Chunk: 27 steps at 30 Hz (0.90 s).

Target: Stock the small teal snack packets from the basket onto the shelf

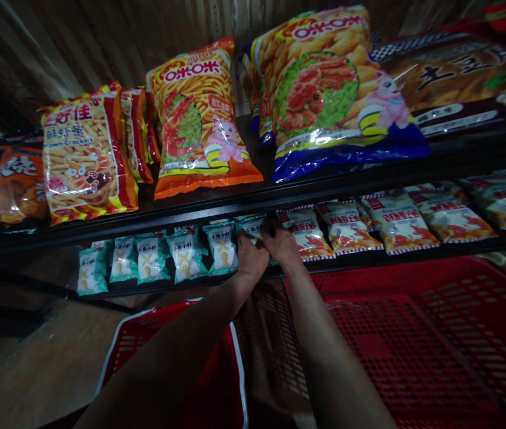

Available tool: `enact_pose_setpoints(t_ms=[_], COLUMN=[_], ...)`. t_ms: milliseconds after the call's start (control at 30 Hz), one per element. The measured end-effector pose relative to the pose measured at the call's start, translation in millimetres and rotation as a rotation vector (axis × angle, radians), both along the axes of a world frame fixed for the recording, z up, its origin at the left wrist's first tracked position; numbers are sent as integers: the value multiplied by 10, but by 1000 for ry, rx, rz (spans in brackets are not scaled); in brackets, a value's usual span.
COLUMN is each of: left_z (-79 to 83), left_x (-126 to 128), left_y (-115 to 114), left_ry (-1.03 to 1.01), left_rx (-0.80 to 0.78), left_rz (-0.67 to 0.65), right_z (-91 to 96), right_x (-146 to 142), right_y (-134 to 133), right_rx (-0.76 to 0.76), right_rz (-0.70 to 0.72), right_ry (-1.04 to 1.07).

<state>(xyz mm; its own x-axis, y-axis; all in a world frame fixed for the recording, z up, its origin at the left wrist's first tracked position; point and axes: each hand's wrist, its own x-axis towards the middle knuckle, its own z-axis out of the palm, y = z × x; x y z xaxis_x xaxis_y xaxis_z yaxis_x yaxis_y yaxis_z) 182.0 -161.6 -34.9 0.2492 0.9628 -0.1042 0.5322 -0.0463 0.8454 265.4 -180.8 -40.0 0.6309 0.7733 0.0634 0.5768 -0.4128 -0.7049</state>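
Observation:
Both my arms reach forward to the lower shelf. My left hand [251,257] is curled, its fingers closed on the rightmost small teal snack packet [251,227] in a row of several teal packets [181,255]. My right hand [285,245] is right beside it, fingers bent under the shelf edge next to the same packet and the first white-and-red snack packet [307,231]. Whether the right hand grips anything is hidden in shadow.
On the upper shelf [235,205] lie large prawn cracker bags: a red-striped one [83,156], an orange one [199,116] and a blue-edged one [328,89]. White-and-red packets [396,223] line the lower shelf to the right. Red plastic baskets [413,339] stand below my arms.

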Motion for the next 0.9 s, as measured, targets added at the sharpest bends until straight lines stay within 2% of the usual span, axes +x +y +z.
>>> enact_pose_setpoints(t_ms=[133,233,300,367,467,533,633,800,900], left_z=[-9,-23,-14,24,127,196,243,189,156], left_x=[3,-8,-24,-29,41,146,336,541,590], left_y=[1,-84,-192,-319,-471,-517,-535,-563,-575], left_ry=[-2,-12,-19,-43,-131,-171,-179,-131,-85], left_rx=[-22,42,111,184,228,159,20,-83,-102], left_rz=[4,3,-3,-35,-161,-222,-279,-288,-282], right_z=[-7,66,142,211,248,217,140,68,34], right_x=[-9,-1,35,104,254,364,504,603,615], right_y=[5,-10,-52,-128,-282,-380,-474,-483,-446], right_rx=[-33,-68,-39,8,48,57,33,-71,-68], right_rz=[-5,-11,-36,-103,-264,-341,-375,-361,-321], right_ry=[-9,-68,-122,-160,-193,-210,-188,-91,-104])
